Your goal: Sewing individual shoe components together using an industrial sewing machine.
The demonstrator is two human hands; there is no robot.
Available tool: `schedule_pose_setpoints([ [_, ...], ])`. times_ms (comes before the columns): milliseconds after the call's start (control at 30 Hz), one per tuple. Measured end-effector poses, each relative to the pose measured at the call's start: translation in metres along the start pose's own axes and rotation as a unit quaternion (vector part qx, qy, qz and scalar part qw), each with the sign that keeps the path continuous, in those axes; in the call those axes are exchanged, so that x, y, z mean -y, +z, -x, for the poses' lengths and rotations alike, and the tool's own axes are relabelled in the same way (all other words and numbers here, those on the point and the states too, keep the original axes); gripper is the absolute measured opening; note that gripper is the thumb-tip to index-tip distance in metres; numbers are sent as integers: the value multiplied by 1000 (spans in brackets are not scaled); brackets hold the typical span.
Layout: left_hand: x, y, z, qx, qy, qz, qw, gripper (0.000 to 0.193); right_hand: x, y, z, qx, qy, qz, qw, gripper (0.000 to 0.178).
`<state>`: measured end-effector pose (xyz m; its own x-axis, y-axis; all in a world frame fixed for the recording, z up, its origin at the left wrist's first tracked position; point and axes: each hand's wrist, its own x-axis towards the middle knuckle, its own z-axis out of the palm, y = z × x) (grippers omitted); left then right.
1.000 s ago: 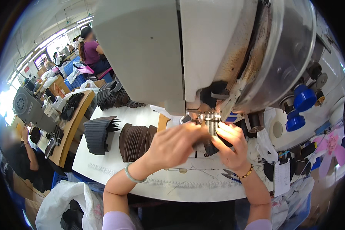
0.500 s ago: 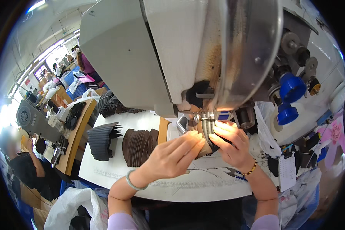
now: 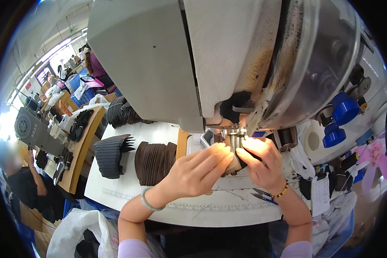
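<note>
Under the head of a large grey sewing machine (image 3: 150, 56), both my hands meet at the lit needle area (image 3: 235, 132). My left hand (image 3: 200, 167) has its fingers pressed together, their tips at the left side of the narrow machine bed (image 3: 233, 167); what lies beneath them is hidden. Across from it, my right hand (image 3: 262, 161) is bent with its fingertips pressing on a small dark piece of material (image 3: 242, 162), mostly covered by the fingers. A ribbed metal part (image 3: 238, 141) shows between the two hands.
On the white table at left stand a brown stack of flat pieces (image 3: 155, 163) and a dark ribbed stack (image 3: 112, 155); more dark pieces (image 3: 122, 112) lie behind. Snips (image 3: 264, 195) lie near my right wrist. Blue knobs (image 3: 345, 108) stick out at right. Another person (image 3: 26, 180) sits at far left.
The view has shifted, so the machine head looks larger and its knobs sit farther right. My hands keep nearly the same pose at the needle area.
</note>
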<state>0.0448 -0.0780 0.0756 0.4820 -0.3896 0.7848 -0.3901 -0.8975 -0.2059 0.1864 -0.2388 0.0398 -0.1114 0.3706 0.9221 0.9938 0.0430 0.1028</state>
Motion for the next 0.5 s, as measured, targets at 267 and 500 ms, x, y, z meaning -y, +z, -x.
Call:
schedule_pose_setpoints([
  [267, 5, 7, 7, -20, -29, 32, 999, 42, -1, 4, 3, -5, 13, 9, 1000, 39],
  [500, 0, 3, 6, -25, -43, 42, 998, 39, -6, -2, -1, -6, -1, -43, 999, 31],
])
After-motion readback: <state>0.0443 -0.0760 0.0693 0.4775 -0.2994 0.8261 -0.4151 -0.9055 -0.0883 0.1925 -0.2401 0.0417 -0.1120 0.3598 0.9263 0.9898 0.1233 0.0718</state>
